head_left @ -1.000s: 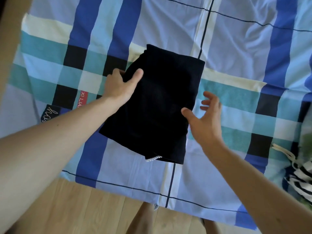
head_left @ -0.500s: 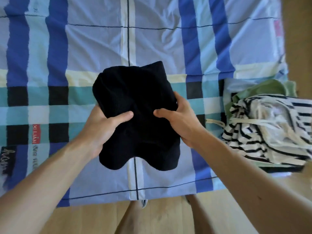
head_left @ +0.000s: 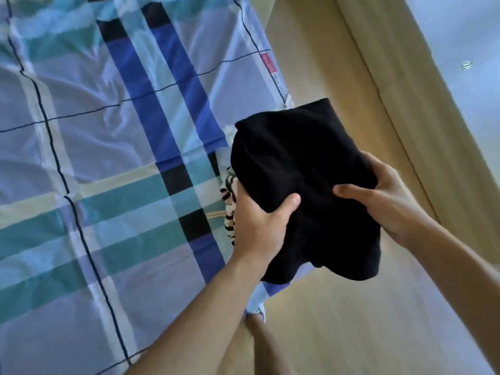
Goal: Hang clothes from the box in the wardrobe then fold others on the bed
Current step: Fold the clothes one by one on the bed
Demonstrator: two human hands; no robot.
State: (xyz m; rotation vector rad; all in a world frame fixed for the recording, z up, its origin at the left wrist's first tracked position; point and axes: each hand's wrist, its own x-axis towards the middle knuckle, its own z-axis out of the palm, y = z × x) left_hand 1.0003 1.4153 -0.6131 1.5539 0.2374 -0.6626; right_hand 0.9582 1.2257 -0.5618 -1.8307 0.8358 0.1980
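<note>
The folded black garment (head_left: 297,163) is being held above the plaid bed sheet (head_left: 108,131) at its right edge, long axis running away from the person, far end leaning left. The left hand (head_left: 259,228) and right hand (head_left: 384,201) are clamping its sides, thumbs on top. Half a second ago it was hovering mid-bed; now it is hiding most of the striped clothes (head_left: 229,196) and overhanging the wooden floor (head_left: 338,320).
</note>
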